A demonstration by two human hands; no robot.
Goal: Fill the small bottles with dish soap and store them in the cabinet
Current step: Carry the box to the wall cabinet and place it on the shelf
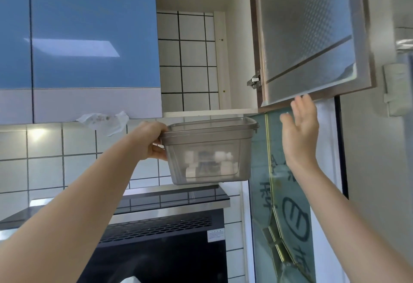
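head view: the left hand (152,141) grips the lidded translucent box (207,150) of small bottles (225,162) by its rim just below the open cabinet (196,59), the right hand (299,130) spread beside it; the box looks stiff, smooth and fairly light, likely steadier with a hand under its base.

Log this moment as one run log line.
stage: storing | left hand: grips lidded translucent bin of small bottles, below open cabinet | right hand: open, near cabinet door

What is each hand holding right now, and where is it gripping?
The left hand grips the lidded translucent container at its left end, just under the rim. The right hand is open and holds nothing.
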